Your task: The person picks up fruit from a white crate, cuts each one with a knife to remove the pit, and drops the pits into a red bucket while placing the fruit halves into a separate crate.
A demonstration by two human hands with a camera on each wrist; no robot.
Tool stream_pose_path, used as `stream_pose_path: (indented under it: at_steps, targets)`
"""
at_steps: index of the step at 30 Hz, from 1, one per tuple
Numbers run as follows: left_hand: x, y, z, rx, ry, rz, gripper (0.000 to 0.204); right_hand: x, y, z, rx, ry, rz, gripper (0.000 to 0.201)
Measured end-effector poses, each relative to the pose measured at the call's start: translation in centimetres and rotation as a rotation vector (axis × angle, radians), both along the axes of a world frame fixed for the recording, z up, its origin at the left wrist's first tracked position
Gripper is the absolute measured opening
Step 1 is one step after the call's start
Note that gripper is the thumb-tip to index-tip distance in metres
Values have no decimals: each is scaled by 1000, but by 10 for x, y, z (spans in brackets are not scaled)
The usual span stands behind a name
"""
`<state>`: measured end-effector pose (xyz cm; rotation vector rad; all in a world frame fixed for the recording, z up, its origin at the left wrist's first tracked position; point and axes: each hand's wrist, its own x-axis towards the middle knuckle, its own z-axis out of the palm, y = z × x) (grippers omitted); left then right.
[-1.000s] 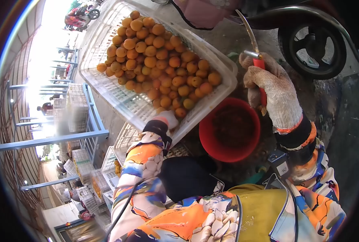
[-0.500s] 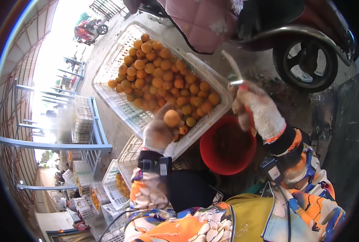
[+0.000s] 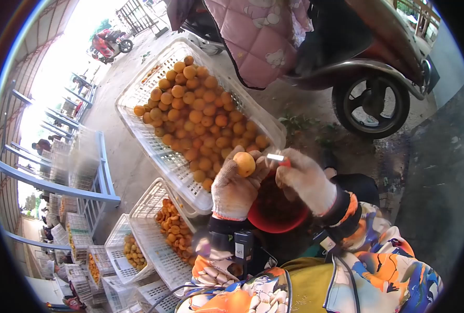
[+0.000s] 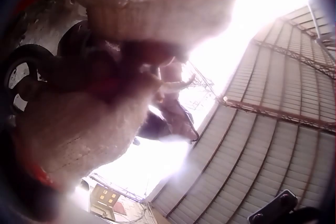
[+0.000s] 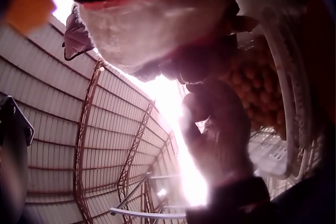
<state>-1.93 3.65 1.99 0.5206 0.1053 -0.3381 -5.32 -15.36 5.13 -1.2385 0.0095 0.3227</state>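
In its gloved fingers my left hand (image 3: 234,192) holds a round orange apricot (image 3: 244,164), raised over the near edge of a white crate (image 3: 156,156) heaped with apricots. Close beside it, my gloved right hand (image 3: 309,180) grips a knife by its red handle (image 3: 284,162). The metal collar points at the apricot; the curved blade (image 4: 179,84) shows in the left wrist view. Both hands are above a red bucket (image 3: 279,227), dark inside and partly hidden by them. The right wrist view has the two hands close together, in shadow.
Left of the bucket, a second white crate (image 3: 161,263) holds orange apricot pieces (image 3: 172,224). More crates of fruit stand farther left beside a blue metal frame (image 3: 60,185). A parked scooter (image 3: 347,78) with a pink quilted cover (image 3: 260,44) stands beyond the bucket.
My left hand has come out of the heap with an apricot and moved right, toward the knife. My right hand has come down and left, bringing the knife to the apricot.
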Motion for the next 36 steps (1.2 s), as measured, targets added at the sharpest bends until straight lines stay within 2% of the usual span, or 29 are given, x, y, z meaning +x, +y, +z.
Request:
stream_pose_path:
  at_steps: [1,3,4,7,10,11,13,23,26,28,32,34,35,36]
  targets:
    - [-3,-2,-3,-28,44,9,44,-9,3,2,-15,-1,-7,14]
    - [-13,-8,0,-30,61,24,40,-26,12,9,-266,-92,-10,13]
    - [-15,-9,-3,-10,13,4,42,-31,17,5,-386,-237,-68,13]
    - [-21,-15,6,34,-74,-5,46,-38,24,-6,-471,-327,-104,14]
    - [-25,-14,12,45,-86,7,45,-44,29,6,-590,-375,-142,15]
    - [-27,-10,12,29,-92,6,44,-46,30,14,-602,-381,-144,15]
    - [-33,-7,14,0,-106,2,43,-50,31,30,-606,-219,-105,17]
    - [-53,-10,28,-161,-80,45,43,-56,44,39,-661,-324,-92,19]
    - [-56,-11,26,-212,-90,74,43,-55,46,41,-770,-391,-104,20]
    - [-57,-11,25,-229,-96,98,43,-56,47,41,-859,-294,-71,22]
    - [-57,-13,27,-294,-93,99,42,-58,53,36,-862,-307,-78,23]
    - [-56,-13,27,-286,-108,103,42,-57,58,29,-643,-387,-127,24]
    - [-55,-12,27,-273,-120,103,42,-54,58,26,-642,-392,-124,24]
    - [-55,-10,26,-272,-121,105,42,-52,59,22,-471,-327,-108,24]
